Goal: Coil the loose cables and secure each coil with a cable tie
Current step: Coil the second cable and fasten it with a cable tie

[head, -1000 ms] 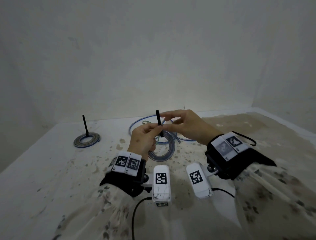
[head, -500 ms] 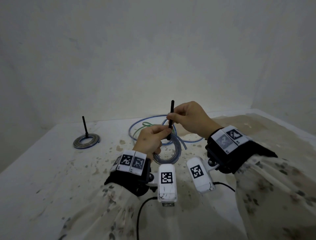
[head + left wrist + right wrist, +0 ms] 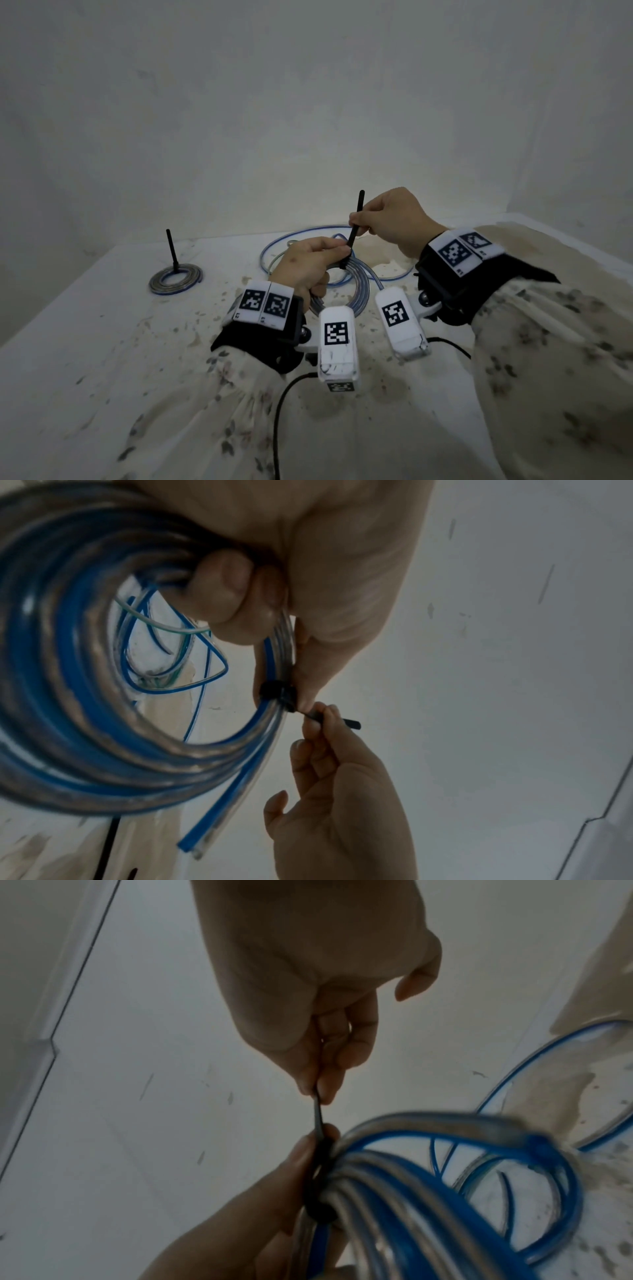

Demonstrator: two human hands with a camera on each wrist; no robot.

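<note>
My left hand [image 3: 310, 263] grips a coil of blue-and-clear cable [image 3: 358, 291] held above the table; its fingers [image 3: 236, 593] curl through the coil [image 3: 85, 723] and its thumb presses beside the tie's head. A black cable tie [image 3: 354, 229] is wrapped tight round the coil [image 3: 394, 1191]. The tie's loop [image 3: 277, 693] sits at the coil's rim. My right hand [image 3: 390, 219] pinches the tie's tail [image 3: 318, 1118] just above the coil, with the tail [image 3: 342, 719] sticking up past its fingertips [image 3: 322, 718].
A tied coil [image 3: 175, 281] with an upright black tie tail lies at the table's left. Loose blue and green cables [image 3: 308, 236] lie behind my hands. A stained white cloth [image 3: 102, 342] covers the table; plain walls stand close behind and to the right.
My right hand has drawn the tie's tail up and to the right, closing the loop tight on the coil. Both hands and the coil have shifted slightly right.
</note>
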